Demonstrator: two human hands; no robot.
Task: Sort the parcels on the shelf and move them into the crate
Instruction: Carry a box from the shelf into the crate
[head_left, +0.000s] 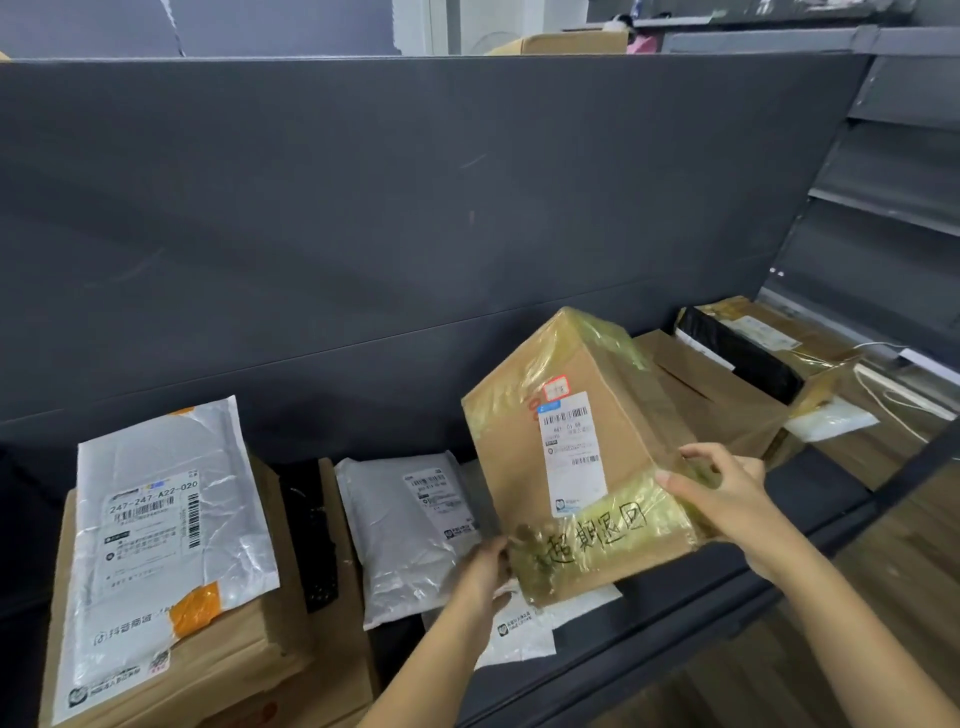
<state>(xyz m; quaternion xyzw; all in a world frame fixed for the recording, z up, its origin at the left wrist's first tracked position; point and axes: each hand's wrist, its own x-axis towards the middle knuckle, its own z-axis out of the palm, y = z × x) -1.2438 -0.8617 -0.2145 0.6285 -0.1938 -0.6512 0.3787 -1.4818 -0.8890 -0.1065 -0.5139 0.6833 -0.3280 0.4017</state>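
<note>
Box: cardboard box (576, 457), yellow tape, white label and handwriting on its front; tilted, its lower edge over the shelf (675, 613).
Left hand: left hand (488, 571) grips the box's lower left corner.
Right hand: right hand (722, 493) holds the box's right edge, thumb on the front.
Under box: white bag (524, 629), partly covered.
Left of box: small grey bag (410, 530); farther left, large grey bag (166, 519) on a brown carton (249, 675).
Right of box: open carton (717, 400) just beside; black parcel (743, 358) beyond.

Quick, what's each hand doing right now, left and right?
Left hand: grips the lower left corner of the taped cardboard box.
Right hand: grips the same box's right edge, fingers curled round it.
</note>
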